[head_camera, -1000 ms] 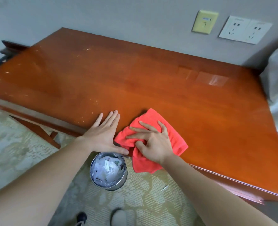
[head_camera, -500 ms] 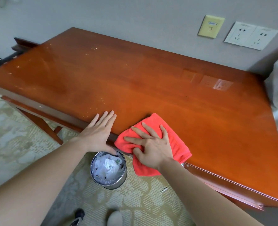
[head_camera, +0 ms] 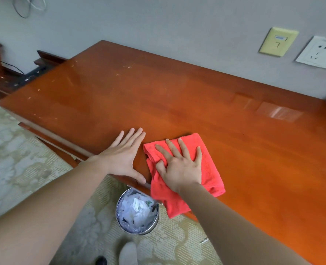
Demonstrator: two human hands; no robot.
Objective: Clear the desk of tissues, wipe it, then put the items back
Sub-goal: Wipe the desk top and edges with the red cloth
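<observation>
A glossy red-brown wooden desk [head_camera: 206, 111] fills the middle of the view. A folded red cloth [head_camera: 209, 169] lies at its near edge, one corner hanging over the front. My right hand [head_camera: 179, 165] presses flat on the cloth with fingers spread. My left hand [head_camera: 122, 157] rests flat on the bare desk just left of the cloth, thumb at the edge. Small pale crumbs [head_camera: 127, 67] dot the desk's far left part. Below the edge stands a round metal bin [head_camera: 155, 222] holding crumpled white tissues [head_camera: 137, 209].
The grey wall behind the desk carries a yellow plate [head_camera: 278, 42] and a white socket panel [head_camera: 320, 53]. Dark wooden furniture with cables [head_camera: 12, 73] stands at the left. Patterned carpet [head_camera: 24, 165] lies below, with a white shoe [head_camera: 128, 254] near the bin.
My right hand has slid the red cloth farther onto the desk, away from the near edge. The left hand stays flat beside it. The view has shifted right.
</observation>
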